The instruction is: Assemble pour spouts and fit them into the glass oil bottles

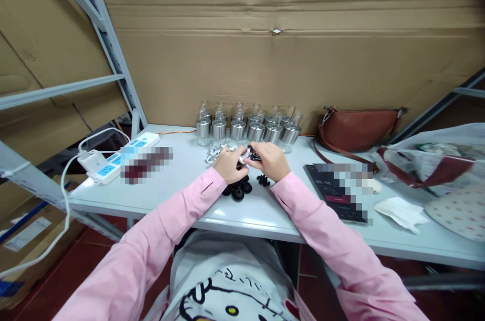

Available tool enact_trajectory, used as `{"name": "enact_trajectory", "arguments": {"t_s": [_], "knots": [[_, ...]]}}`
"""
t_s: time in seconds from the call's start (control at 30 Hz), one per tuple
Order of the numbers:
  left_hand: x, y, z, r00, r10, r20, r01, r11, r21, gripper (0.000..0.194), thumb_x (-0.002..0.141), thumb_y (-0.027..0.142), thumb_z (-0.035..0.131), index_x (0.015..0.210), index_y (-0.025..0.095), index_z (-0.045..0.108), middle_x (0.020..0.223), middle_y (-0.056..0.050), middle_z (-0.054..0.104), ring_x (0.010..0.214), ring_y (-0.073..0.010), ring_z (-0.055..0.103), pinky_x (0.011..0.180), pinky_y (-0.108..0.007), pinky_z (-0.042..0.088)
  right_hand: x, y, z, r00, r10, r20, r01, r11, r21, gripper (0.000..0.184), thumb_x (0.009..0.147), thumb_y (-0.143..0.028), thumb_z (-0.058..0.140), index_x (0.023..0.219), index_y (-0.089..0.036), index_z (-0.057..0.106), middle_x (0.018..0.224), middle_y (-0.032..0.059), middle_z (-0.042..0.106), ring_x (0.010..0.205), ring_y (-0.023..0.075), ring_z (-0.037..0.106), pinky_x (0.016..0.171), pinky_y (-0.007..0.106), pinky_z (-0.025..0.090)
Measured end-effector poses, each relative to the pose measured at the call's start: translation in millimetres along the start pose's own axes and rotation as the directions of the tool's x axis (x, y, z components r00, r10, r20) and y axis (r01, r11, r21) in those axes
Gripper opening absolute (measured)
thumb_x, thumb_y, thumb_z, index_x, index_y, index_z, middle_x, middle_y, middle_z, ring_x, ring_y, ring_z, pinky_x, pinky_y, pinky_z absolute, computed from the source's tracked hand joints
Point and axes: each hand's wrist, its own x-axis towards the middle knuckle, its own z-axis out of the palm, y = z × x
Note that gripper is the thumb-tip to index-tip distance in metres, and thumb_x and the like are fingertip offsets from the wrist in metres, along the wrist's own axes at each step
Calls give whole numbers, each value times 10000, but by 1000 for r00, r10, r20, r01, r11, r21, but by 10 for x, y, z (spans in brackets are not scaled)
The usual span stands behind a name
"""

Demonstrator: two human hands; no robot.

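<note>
My left hand [228, 164] is closed, with a small white part [244, 156] at its fingertips. Close against it, my right hand [273, 160] is closed too, its thumb meeting the white part. Small black pieces [253, 153] show between the right thumb and forefinger; whether they are gripped or lie behind is unclear. Beneath the hands sit several round black caps [238, 193], partly covered by the left hand. A little pile of black parts [262, 180] lies by the right wrist. White and silvery pieces [214, 153] are spread behind the left hand.
Several glass bottles with metal sleeves [237, 129] stand in rows at the back, before a cardboard wall [265, 68]. A power strip [113, 165] lies left. On the right are a tablet-like device [333, 195], a brown bag [356, 129], a white tissue [400, 212] and a plastic bag [447, 142].
</note>
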Motion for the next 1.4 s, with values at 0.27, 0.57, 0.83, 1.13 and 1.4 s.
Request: {"name": "enact_trajectory", "arguments": {"t_s": [0.27, 0.57, 0.83, 1.13, 1.4], "knots": [[3, -40, 40, 986, 159, -40, -154, 981, 117, 243, 712, 379, 527, 596, 196, 418, 526, 11, 525, 531, -156, 460, 710, -344, 342, 53, -86, -50, 992, -75, -98, 67, 994, -85, 478, 932, -486, 322, 691, -154, 567, 513, 15, 529, 492, 127, 440, 534, 261, 291], [-2, -61, 58, 950, 279, -140, -280, 960, 17, 286, 745, 358, 512, 551, 193, 382, 500, 19, 473, 516, -129, 319, 651, -326, 338, 83, -104, -70, 986, -113, -122, 98, 988, -119, 486, 967, -363, 270, 619, -157, 538, 471, 11, 506, 460, 127, 405, 526, 261, 271], [-36, -53, 70, 948, 276, -160, -294, 950, -102, 299, 745, 347, 550, 555, 202, 370, 510, 10, 432, 594, -155, 357, 637, -312, 389, 64, -93, -54, 979, -138, -149, 132, 990, -53, 500, 976, -306, 209, 610, -167, 520, 467, 9, 504, 456, 129, 405, 526, 272, 273], [-51, -53, 66, 970, 229, -82, -242, 939, -244, 350, 757, 405, 564, 561, 201, 357, 509, 22, 388, 628, -156, 386, 643, -293, 399, 47, -100, -39, 980, -107, -168, 109, 994, 4, 504, 978, -294, 195, 600, -176, 508, 470, 9, 496, 446, 127, 395, 526, 267, 284], [-49, -99, 43, 965, 251, -71, -261, 925, -278, 332, 760, 436, 545, 565, 193, 431, 525, 7, 418, 640, -161, 433, 601, -284, 414, 21, -99, 1, 993, -38, -112, 47, 996, 77, 482, 939, -468, 311, 668, -154, 557, 500, 5, 496, 481, 119, 432, 548, 251, 303]]}}
